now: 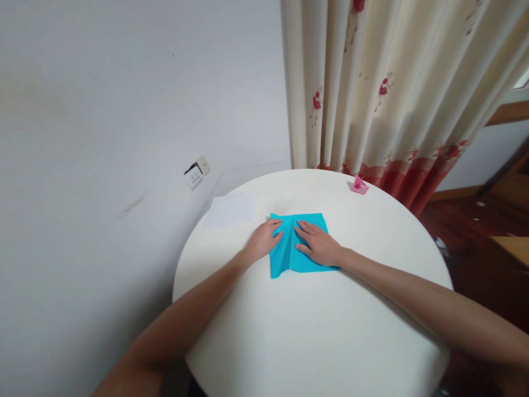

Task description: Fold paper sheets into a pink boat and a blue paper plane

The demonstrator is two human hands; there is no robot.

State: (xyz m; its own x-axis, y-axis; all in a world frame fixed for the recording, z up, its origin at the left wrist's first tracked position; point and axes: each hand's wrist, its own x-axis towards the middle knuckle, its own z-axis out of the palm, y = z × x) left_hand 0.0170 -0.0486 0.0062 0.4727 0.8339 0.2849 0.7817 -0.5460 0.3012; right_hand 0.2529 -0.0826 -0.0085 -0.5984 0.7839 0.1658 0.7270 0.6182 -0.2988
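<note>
A bright blue sheet of paper (285,256), partly folded with creases meeting at its middle, lies on the round white table (314,331). My left hand (264,240) rests on the sheet's left part, fingers bent and pressing a fold. Flat on the right part lies my right hand (318,242), fingers spread and pointing toward the centre crease. Both hands touch the paper; neither lifts it.
A white sheet of paper (231,209) lies at the table's far left edge. A small pink folded paper figure (359,185) sits at the far edge near the cream curtain (392,88) with red flowers. A wall socket (196,172) is on the white wall to the left.
</note>
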